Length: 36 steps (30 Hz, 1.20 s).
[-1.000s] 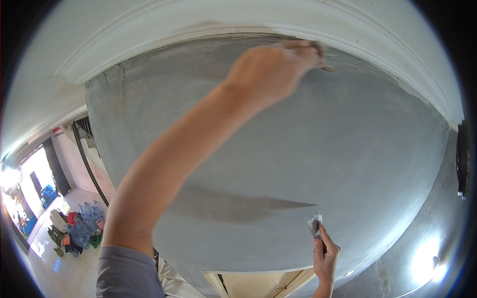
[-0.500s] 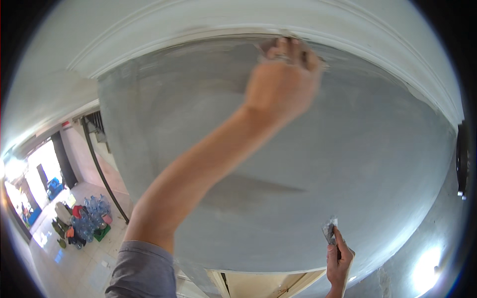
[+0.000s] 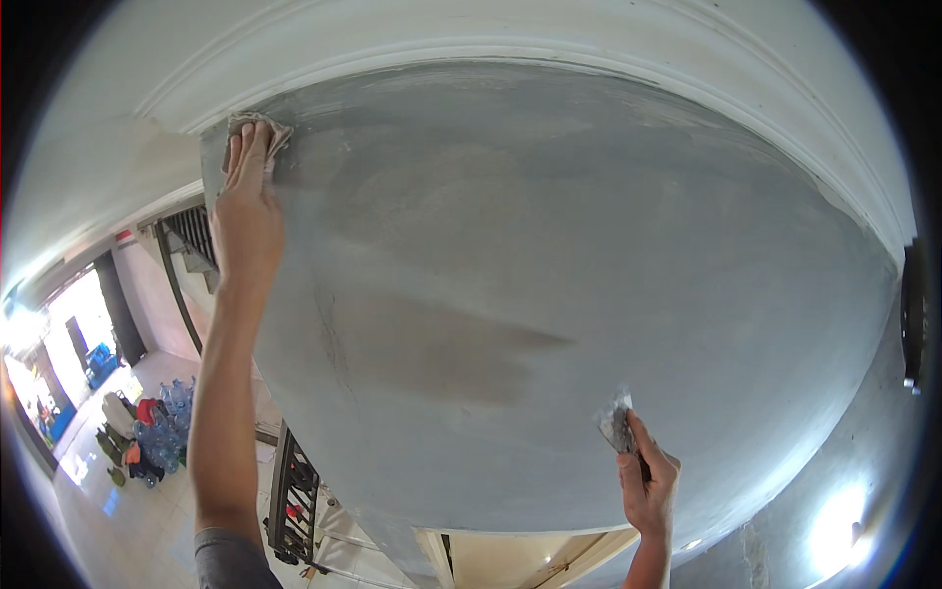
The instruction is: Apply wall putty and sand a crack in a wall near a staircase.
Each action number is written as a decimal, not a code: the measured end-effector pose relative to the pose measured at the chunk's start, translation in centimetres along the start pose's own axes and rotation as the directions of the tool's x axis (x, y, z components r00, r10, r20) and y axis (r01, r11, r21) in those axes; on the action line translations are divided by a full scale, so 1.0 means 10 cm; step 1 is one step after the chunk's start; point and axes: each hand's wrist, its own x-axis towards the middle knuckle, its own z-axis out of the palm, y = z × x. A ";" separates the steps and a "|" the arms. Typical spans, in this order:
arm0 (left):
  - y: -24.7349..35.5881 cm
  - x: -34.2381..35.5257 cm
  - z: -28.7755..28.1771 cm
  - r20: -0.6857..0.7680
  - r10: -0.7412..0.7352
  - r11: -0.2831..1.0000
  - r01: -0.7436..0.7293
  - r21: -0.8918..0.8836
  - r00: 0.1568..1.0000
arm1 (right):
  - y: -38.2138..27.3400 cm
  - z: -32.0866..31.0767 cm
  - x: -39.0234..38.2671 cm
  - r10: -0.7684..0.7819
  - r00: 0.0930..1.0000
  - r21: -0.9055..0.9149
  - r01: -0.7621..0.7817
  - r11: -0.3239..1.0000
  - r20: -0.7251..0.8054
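Note:
A grey wall fills the middle of the view, with a darker patch left of its centre. At its upper left corner, just under the white moulding, my left hand presses a crumpled, stained cloth flat to the surface. The arm is stretched up high. Lower right, my right hand is closed round the handle of a putty knife. Its blade points up and is smeared with whitish paste. Whether the blade touches the wall I cannot tell.
White moulding runs along the wall's top. Below is a door frame. Down left, plastic bottles and bags stand on the tiled floor, near a dark metal railing. A bright lamp shines at lower right.
My left hand has swept the cloth from the top middle of the wall to its upper left corner. My right hand with the putty knife has shifted slightly left and up.

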 end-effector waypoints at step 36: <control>2.94 0.28 0.52 -0.095 0.291 0.760 -0.290 -0.581 0.952 | 0.23 -0.04 -0.30 0.175 0.982 0.131 -0.164 0.978 -0.070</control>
